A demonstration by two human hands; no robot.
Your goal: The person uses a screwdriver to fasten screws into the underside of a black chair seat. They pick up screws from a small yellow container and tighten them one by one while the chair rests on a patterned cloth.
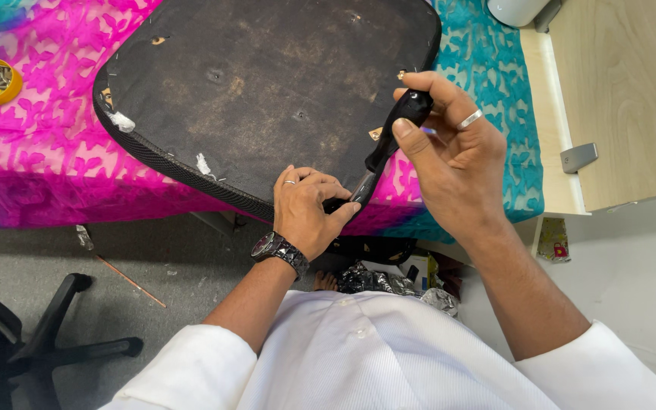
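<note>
Surface: pink-and-teal cloth (47,152) under upturned seat base (267,83)
Right hand (449,152): fingers wrapped round screwdriver (385,148) handle
Screwdriver axis: slants down-left to seat edge
Left hand (307,209): nearer, fingers pinching the tip

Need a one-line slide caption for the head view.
Right hand grips a black-handled screwdriver; left hand steadies its tip at an upturned seat pad's edge.

The left hand (305,209) lies low, palm down, fingers curled and thumb pressed forward in a pinch, a watch on its wrist and a ring on one finger. The right hand (449,152) is raised higher, fingers wrapped in a closed grip, thumb extended upward, ring on one finger. Both forearms are bare, white sleeves pushed back.
</note>
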